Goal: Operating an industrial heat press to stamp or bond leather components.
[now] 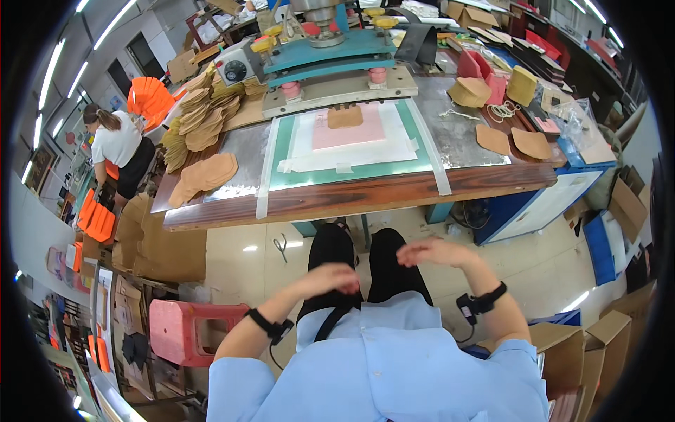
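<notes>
My left hand (333, 278) hovers over my left thigh, its fingers loosely stretched and a little blurred, with nothing seen in it. Above my right thigh, my right hand (430, 252) has its fingers extended and holds nothing. Both are on the near side of the workbench, touching nothing on it. A tan leather piece (345, 117) lies partly beneath the head of a teal press (330, 56), on a pink sheet (369, 133). White paper (380, 153) and a green mat (302, 176) are layered below, with clear tape strips down both sides.
Loose tan pieces (204, 176) and taller stacks (204, 116) occupy the bench's left side. Two more tan pieces (493, 139) lie at right, near a yellow block (522, 86). A pink stool (184, 332) stands at left; scissors (280, 246) lie on the floor. Another person (116, 144) works far left.
</notes>
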`<control>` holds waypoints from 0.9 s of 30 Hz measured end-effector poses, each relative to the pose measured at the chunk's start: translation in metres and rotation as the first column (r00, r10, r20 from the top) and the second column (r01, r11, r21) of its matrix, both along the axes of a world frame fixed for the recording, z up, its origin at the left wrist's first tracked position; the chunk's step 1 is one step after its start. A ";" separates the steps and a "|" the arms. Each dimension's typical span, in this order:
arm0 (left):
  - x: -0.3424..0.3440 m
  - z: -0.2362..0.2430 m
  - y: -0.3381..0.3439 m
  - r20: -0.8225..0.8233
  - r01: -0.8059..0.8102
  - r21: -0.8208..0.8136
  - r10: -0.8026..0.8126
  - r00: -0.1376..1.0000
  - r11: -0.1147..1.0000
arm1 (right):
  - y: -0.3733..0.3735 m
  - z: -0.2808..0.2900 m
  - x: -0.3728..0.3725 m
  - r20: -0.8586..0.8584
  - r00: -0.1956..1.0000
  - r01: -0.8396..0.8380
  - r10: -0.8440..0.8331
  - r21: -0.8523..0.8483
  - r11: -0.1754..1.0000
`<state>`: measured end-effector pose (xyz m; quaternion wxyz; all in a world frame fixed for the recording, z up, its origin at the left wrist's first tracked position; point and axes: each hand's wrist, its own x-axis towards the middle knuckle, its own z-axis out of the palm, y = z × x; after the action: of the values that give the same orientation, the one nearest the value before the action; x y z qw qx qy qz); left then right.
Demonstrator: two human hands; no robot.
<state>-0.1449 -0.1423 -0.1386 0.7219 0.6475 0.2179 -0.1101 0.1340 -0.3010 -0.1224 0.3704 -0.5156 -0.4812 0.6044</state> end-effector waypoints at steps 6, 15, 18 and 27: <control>0.044 -0.042 0.083 0.073 -0.607 -0.690 0.872 0.484 0.394 | 0.089 -0.100 0.036 -0.909 0.327 0.572 -0.260 -0.028 0.819; 0.067 -0.001 0.073 0.332 -0.147 -0.925 0.933 0.141 0.351 | 0.117 -0.023 -0.031 -0.966 -0.009 0.786 -0.260 -0.167 0.595; 0.067 0.000 0.075 0.317 -0.200 -0.919 0.938 0.137 0.340 | 0.118 -0.024 -0.028 -0.967 0.022 0.789 -0.253 -0.139 0.599; 0.061 -0.004 0.083 0.439 -0.198 -0.862 0.883 0.167 0.466 | 0.122 -0.023 -0.031 -0.980 0.021 0.785 -0.199 -0.107 0.610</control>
<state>-0.0840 -0.0592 -0.1428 0.8672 0.1734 -0.0019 0.4669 0.1028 -0.1793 -0.1455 0.8838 -0.0710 -0.0617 0.4583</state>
